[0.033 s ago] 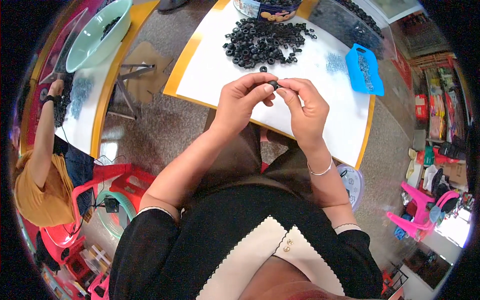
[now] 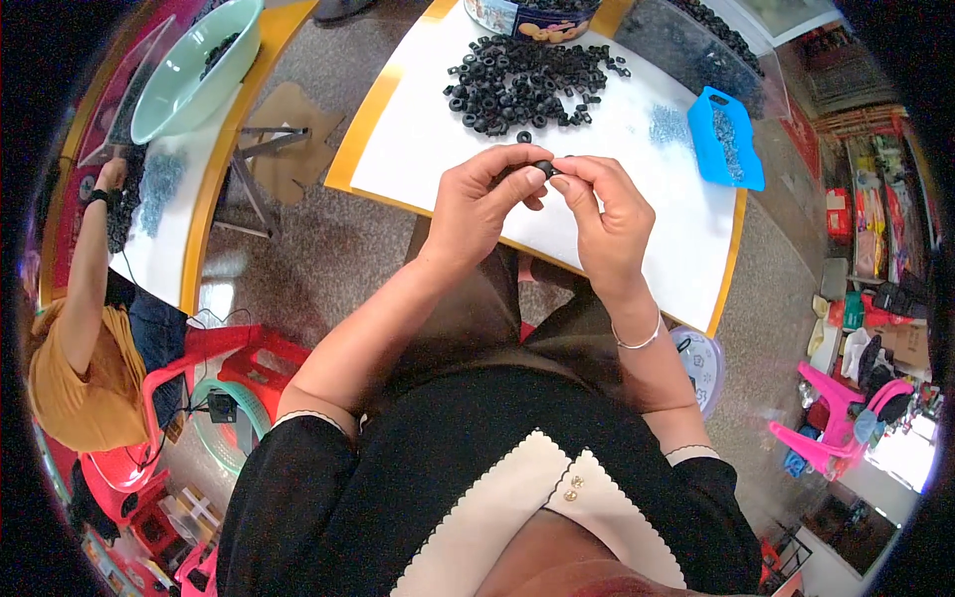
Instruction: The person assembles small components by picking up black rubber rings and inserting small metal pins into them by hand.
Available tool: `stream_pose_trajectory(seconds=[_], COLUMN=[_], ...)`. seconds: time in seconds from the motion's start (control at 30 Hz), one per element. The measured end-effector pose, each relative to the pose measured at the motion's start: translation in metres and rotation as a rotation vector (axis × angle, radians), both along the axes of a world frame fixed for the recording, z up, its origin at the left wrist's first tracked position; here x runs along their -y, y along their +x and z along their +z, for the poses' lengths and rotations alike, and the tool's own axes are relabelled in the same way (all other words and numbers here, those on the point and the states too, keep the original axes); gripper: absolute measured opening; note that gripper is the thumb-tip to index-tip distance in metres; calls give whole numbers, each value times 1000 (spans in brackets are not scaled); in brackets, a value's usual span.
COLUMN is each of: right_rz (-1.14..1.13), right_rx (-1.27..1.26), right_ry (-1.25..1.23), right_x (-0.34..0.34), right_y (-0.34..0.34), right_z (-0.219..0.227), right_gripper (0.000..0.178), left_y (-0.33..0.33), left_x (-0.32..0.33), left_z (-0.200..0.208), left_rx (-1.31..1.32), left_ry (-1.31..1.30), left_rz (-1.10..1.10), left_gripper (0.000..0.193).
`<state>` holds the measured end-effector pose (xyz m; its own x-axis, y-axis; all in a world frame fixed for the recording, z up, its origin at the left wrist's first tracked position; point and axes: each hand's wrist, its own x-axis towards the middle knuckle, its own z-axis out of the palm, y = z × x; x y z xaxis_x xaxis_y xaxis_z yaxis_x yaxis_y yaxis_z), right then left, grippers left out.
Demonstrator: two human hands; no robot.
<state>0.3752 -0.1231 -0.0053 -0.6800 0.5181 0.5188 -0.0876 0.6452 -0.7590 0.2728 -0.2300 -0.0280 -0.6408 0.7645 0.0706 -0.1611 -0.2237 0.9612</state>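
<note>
1. Right at the fingertips, a small black piece point(image 2: 543, 168), rounded, is held in the air between the two hands, over the near part of the table.
2. On its left side, the thumb and forefinger of the left hand point(image 2: 476, 199) pinch it, the other fingers curled beneath.
3. On its right side, the thumb and forefinger of the right hand point(image 2: 612, 206) pinch its end; whether a smaller part sits between those tips is too small to tell.
4. Below the fingers lies the white tabletop point(image 2: 637, 239) with its yellow edge.
5. Just beyond the fingertips, a single black ring point(image 2: 524, 137) lies by itself on the white.
6. A little farther beyond them spreads a heap of black pieces point(image 2: 527, 85), rings and small chunky bits mixed.
7. Out to the right of the fingers, clear bits point(image 2: 668, 126) are scattered beside a blue tray point(image 2: 706, 149), which holds more of them.
8. Beyond the heap stands a round tub point(image 2: 497, 18) with black pieces in it; to its right is a clear bin point(image 2: 686, 75).
9. Well off to the left of the fingers, a co-worker's hand point(image 2: 111, 176) reaches over another table, near a pale green basin point(image 2: 164, 114).
</note>
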Motion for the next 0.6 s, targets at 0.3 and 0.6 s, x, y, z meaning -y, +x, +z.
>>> stream_pose_trajectory(seconds=[0.3,0.6], right_rz=[-97,17], right_rx=[-34,-4], right_ry=[201,-117], right_x=[8,7], right_y=[-4,0], right_z=[1,4], right_gripper=[10,10], left_y=[6,-5], left_x=[-2,2], left_z=[0,1], left_rx=[-166,191], left_ry=[50,98], left_rz=[122,-90], left_gripper=[18,23])
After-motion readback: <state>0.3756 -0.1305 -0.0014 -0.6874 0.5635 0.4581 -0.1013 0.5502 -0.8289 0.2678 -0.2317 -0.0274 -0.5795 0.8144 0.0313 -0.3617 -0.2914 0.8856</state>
